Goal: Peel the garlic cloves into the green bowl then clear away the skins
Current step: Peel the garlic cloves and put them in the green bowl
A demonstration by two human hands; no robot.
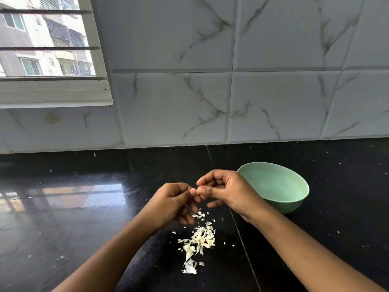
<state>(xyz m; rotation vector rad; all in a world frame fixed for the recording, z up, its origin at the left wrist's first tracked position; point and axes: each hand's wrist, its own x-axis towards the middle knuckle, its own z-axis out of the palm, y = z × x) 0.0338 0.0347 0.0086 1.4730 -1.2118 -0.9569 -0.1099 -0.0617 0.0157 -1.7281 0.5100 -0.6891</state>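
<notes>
Nearest: pale, papery garlic skins heaped on the black surface. Above them, a small pale garlic clove, mostly hidden, pinched between fingertips of left hand and right hand. Just right, touching nothing: green bowl, no cloves visible inside.

The black counter bears a green bowl and seemingly garlic skins.
</notes>
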